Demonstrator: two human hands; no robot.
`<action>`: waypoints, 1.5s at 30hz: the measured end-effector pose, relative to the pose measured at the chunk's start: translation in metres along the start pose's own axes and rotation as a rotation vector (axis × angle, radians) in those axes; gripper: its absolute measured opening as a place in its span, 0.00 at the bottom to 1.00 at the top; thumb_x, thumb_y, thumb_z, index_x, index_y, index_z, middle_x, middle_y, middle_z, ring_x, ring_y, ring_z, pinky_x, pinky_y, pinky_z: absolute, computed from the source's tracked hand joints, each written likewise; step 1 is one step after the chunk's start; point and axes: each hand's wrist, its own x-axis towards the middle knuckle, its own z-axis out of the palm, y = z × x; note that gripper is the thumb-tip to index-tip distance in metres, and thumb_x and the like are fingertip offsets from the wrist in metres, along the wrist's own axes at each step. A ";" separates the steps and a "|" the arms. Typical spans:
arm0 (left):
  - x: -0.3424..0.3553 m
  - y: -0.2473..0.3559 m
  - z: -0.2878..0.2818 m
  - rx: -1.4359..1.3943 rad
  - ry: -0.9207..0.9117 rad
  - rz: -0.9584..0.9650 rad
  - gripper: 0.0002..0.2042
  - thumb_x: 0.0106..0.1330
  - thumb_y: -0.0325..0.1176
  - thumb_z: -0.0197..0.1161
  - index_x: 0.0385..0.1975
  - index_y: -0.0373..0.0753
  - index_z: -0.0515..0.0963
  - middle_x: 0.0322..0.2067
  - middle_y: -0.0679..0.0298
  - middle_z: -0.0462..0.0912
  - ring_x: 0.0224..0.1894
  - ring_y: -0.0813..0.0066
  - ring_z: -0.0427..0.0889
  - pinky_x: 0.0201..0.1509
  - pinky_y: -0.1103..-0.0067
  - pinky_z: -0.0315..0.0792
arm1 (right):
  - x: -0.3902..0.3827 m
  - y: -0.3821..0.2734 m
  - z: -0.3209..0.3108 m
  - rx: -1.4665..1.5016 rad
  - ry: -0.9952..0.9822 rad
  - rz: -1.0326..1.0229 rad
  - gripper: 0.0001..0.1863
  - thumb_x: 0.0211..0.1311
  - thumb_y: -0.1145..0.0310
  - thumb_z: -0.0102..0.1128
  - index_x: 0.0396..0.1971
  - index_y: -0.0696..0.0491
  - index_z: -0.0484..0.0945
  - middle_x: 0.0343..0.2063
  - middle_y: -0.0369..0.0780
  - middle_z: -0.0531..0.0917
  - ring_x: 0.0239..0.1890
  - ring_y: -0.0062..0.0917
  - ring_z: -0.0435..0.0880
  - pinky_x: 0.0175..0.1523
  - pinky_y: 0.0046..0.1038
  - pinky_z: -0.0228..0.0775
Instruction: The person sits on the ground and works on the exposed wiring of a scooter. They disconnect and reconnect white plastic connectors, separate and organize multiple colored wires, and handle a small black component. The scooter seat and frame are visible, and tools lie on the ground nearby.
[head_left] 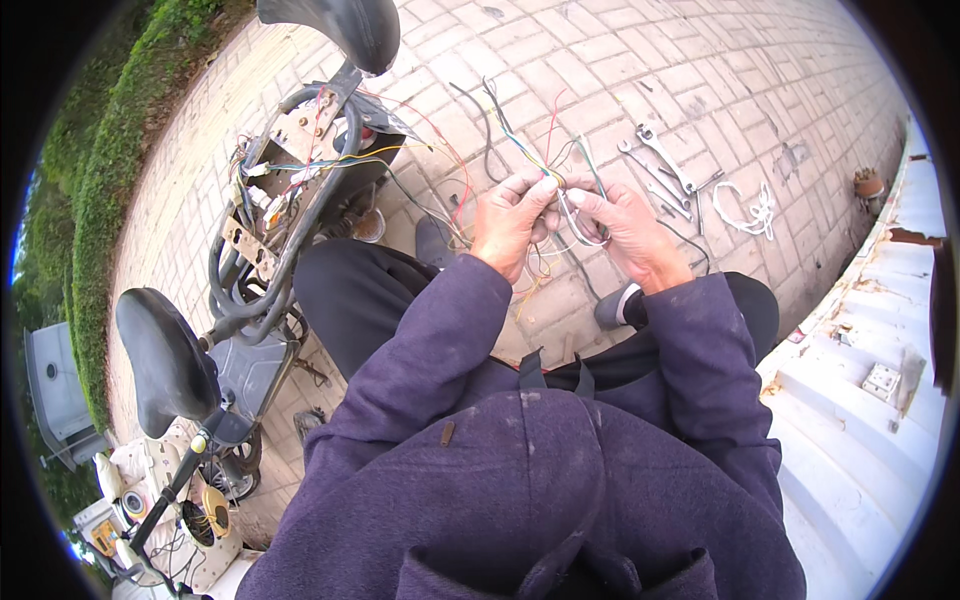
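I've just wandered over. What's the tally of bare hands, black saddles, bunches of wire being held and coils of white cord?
Bare hands: 2 (left hand, right hand)
Black saddles: 2 (upper saddle, lower saddle)
Held wire bunch: 1
White cord coil: 1
Total: 6
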 end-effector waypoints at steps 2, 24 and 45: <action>0.000 -0.001 0.001 0.015 0.004 -0.013 0.09 0.68 0.35 0.64 0.39 0.36 0.78 0.27 0.70 0.78 0.25 0.84 0.74 0.22 0.88 0.59 | -0.001 -0.002 0.002 -0.090 -0.016 0.008 0.15 0.63 0.69 0.64 0.48 0.56 0.79 0.26 0.30 0.78 0.23 0.09 0.65 0.28 0.15 0.54; 0.013 0.019 -0.029 -0.359 0.089 0.035 0.08 0.67 0.36 0.63 0.37 0.40 0.73 0.34 0.66 0.78 0.28 0.75 0.73 0.24 0.85 0.60 | -0.008 -0.007 0.019 -0.267 0.052 -0.058 0.05 0.63 0.66 0.65 0.35 0.50 0.80 0.18 0.23 0.70 0.19 0.06 0.61 0.25 0.15 0.48; 0.018 0.024 -0.045 -0.367 0.152 0.021 0.10 0.69 0.39 0.62 0.39 0.40 0.75 0.33 0.65 0.76 0.25 0.75 0.70 0.21 0.84 0.58 | -0.010 -0.017 0.006 -0.357 0.090 0.008 0.06 0.62 0.67 0.65 0.35 0.52 0.80 0.25 0.26 0.75 0.27 0.10 0.68 0.33 0.18 0.59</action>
